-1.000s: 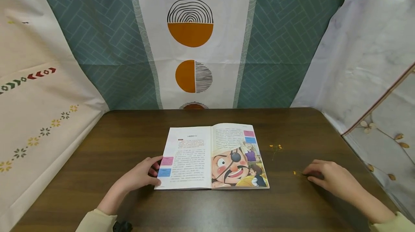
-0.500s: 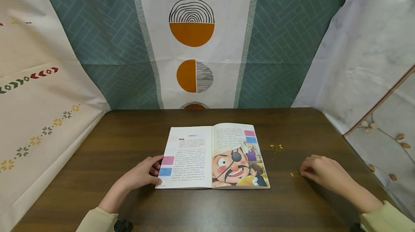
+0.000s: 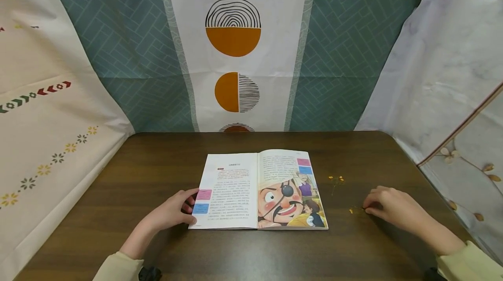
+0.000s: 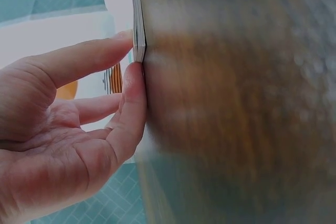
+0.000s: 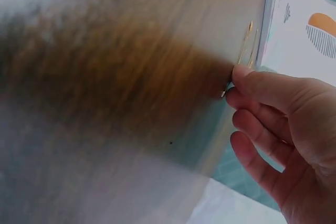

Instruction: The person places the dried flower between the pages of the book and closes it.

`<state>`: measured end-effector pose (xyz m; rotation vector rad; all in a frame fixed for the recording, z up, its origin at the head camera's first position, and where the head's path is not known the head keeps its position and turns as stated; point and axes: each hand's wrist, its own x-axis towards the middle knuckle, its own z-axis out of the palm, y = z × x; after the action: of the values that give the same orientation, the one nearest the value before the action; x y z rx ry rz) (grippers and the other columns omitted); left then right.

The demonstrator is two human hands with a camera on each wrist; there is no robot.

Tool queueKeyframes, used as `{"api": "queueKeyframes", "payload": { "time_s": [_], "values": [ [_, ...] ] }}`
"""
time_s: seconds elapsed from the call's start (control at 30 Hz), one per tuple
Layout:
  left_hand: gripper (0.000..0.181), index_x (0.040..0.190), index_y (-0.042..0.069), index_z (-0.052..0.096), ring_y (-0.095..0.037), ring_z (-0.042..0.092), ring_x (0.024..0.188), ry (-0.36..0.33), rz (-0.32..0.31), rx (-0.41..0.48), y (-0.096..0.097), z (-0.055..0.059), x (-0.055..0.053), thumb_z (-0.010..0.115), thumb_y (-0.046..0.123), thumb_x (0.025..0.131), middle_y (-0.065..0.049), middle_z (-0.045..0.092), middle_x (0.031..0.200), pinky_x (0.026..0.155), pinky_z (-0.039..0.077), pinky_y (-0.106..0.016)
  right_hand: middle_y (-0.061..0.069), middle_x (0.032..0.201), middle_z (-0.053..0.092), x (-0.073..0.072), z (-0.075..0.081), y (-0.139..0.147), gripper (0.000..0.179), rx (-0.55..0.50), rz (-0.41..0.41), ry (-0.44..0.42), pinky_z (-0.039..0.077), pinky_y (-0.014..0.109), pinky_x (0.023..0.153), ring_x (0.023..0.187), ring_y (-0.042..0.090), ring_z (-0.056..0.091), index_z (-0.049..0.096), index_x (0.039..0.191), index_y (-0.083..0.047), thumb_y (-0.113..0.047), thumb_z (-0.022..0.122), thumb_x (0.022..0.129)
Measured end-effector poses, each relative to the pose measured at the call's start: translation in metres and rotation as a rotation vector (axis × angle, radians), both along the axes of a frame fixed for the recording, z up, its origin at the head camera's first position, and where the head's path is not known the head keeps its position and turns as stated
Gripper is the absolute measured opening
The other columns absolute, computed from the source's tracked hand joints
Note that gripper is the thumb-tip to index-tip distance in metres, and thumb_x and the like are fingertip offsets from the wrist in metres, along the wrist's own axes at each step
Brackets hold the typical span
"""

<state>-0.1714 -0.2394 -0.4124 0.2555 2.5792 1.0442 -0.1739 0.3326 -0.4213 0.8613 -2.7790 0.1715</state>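
An open book (image 3: 232, 193) with printed text and a cartoon of a man with an eyepatch lies on the table. My left hand (image 3: 170, 211) holds its left edge. In the left wrist view, the thumb is against the page side and a fingertip is at the edge of the page stack (image 4: 138, 24). Right of the book, my right hand (image 3: 393, 209) pinches a small yellow flower sprig (image 3: 351, 211) between thumb and index finger. Its thin stem (image 5: 244, 43) sticks out past the fingertips in the right wrist view. A second yellow flower sprig (image 3: 335, 179) lies between book and right hand.
The dark wooden table (image 3: 165, 145) has rounded far corners. Behind it hangs a green and white patterned curtain (image 3: 338, 54). Pale cloths close off the left side (image 3: 47, 111) and the right side (image 3: 444, 76).
My right hand has shifted slightly left, its fingers drawing closer together, and the sprig's yellow head now lies a little further left. My left hand stays on the book's edge.
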Motion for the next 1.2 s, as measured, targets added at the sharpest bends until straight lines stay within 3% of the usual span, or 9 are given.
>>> {"api": "queueKeyframes", "payload": {
  "time_s": [0.57,0.93,1.2],
  "values": [
    [0.084,0.145,-0.007,0.038,-0.022,0.052,0.094,-0.007,-0.006,-0.008,0.0,0.0,-0.001,0.082,0.005,0.074,-0.013,0.051,0.108,0.075,0.047,-0.029,-0.021,0.07,0.049,-0.011,0.001,-0.003,0.038,0.047,0.135,0.079,0.034,0.018,0.052,0.065,-0.006,0.039,0.057,0.066,-0.031,-0.008,0.086,0.064],
    [0.085,0.146,-0.006,0.037,-0.022,0.052,0.095,-0.015,0.006,-0.015,0.0,-0.001,-0.001,0.082,0.005,0.074,-0.013,0.051,0.109,0.076,0.047,-0.03,-0.019,0.068,0.034,-0.017,-0.005,-0.004,0.042,0.043,0.147,0.085,0.025,0.016,0.053,0.066,-0.006,0.029,0.045,0.064,-0.03,-0.005,0.078,0.063],
    [0.085,0.146,-0.007,0.037,-0.022,0.052,0.094,-0.008,-0.002,0.003,0.0,-0.001,-0.001,0.082,0.004,0.075,-0.014,0.051,0.109,0.075,0.047,-0.029,-0.019,0.068,0.031,-0.018,-0.008,-0.003,0.041,0.036,0.141,0.044,0.024,0.015,0.053,0.065,-0.007,0.027,0.042,0.066,-0.029,-0.005,0.075,0.064]
  ]
}}
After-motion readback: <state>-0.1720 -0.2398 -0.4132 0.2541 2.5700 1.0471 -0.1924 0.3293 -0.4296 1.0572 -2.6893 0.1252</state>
